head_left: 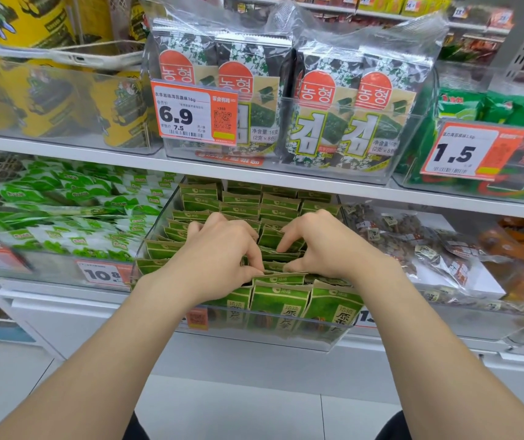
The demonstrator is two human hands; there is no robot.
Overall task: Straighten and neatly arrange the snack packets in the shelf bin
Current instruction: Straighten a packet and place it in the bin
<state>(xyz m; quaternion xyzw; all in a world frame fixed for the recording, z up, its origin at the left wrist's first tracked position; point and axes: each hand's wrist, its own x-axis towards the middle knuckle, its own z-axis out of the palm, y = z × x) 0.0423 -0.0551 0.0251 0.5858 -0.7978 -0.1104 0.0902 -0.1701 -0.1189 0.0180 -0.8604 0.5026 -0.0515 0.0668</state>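
Obs.: clear bin [254,339] on the lower shelf, filled with green snack packets [281,296] standing in rows from the bin's front wall to its back. The front row is upright with faces forward. The middle rows lean, and several packets lie crooked or half-flat. The back rows look fairly even.

Hands: both are over the bin's middle. Left hand [222,252] has its fingers curled down narrow, the tips buried among the packet tops, apparently pinching a few. Right hand [321,246] is just beside it, thumb and forefinger bent in a pinch on the top edge of a crooked packet. How firm either pinch is cannot be told.

Surroundings: above the bin, seaweed multipacks [314,115] and a 6.9 price tag [194,112]. Left of the bin, green-and-white packets [73,198]. Right of the bin, brown bagged snacks [413,236].

Step in hand (judgement): squaring up the disordered middle rows.

Method note: the person should lift packets by the sealed top edge only, stand each upright, then press the row toward the bin's front so it backs the front row. One hand should brace neighbours so they do not topple. Work front to back.
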